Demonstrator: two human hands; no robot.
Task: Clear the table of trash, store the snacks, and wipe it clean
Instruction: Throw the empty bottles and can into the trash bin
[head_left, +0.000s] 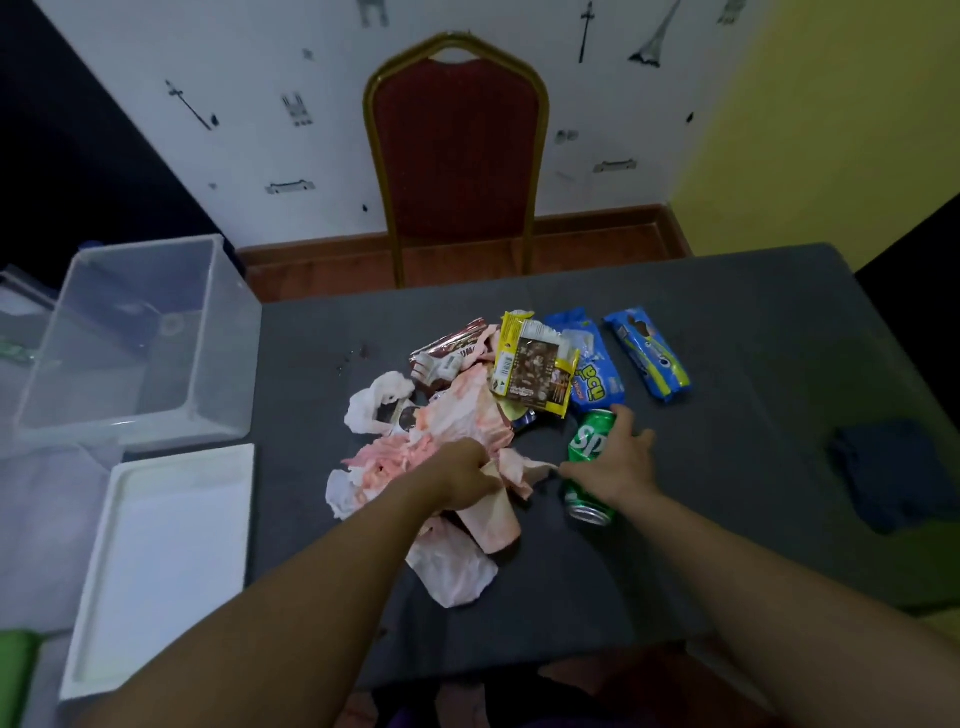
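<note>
Head view: the left hand (457, 480) is clenched on the stained tissues (452, 415), heaped mid-table (727, 322). The right hand (618, 462) is laid, fingers spread, over the can (584, 441) beside the heap. Loose tissue corners are best gathered inward before lifting.

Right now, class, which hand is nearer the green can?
Right. The right hand lies spread on top of the can, touching it; the left hand is off to the can's left, gripping the tissues.
</note>
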